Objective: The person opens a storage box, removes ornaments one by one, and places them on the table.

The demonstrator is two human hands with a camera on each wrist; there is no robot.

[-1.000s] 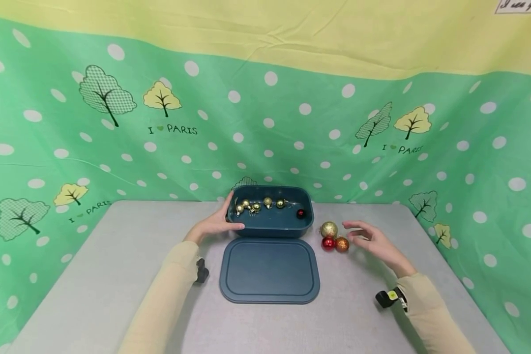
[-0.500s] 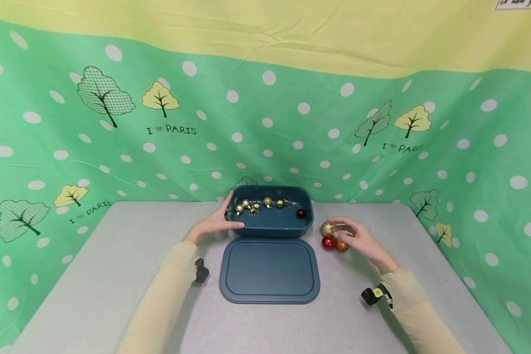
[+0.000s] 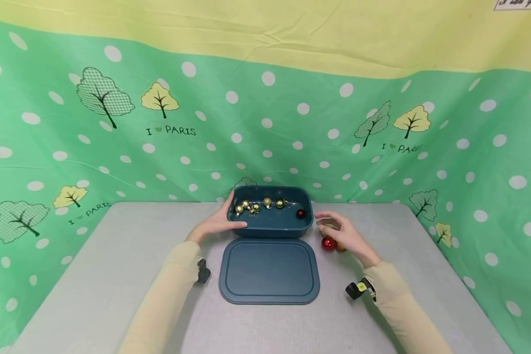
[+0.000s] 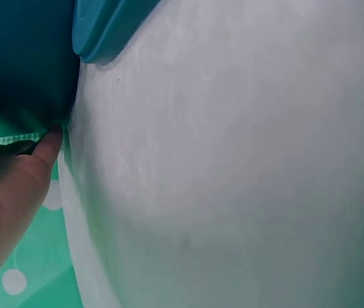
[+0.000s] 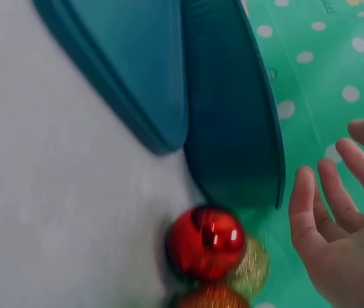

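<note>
A dark blue storage box (image 3: 272, 233) stands at the back of the table, with several small gold Christmas baubles (image 3: 267, 202) and one small dark red bauble (image 3: 300, 213) inside. My left hand (image 3: 212, 223) holds its left end, thumb at the front corner and fingers along the side. My right hand (image 3: 342, 233) hovers near the box's right end, fingers loosely bent and nothing between them. Under and beside it lie a larger glittery gold bauble (image 5: 253, 268), a shiny red bauble (image 5: 204, 244) and an orange glitter bauble (image 5: 214, 298). The right hand partly hides them in the head view.
The flat blue lid (image 3: 270, 271) lies on the grey table (image 3: 265, 327) right in front of the box. A green polka-dot cloth (image 3: 265, 142) hangs close behind the box and along both sides.
My right hand has moved left, over the larger baubles towards the box's right end. The left hand and the box have stayed in place.
</note>
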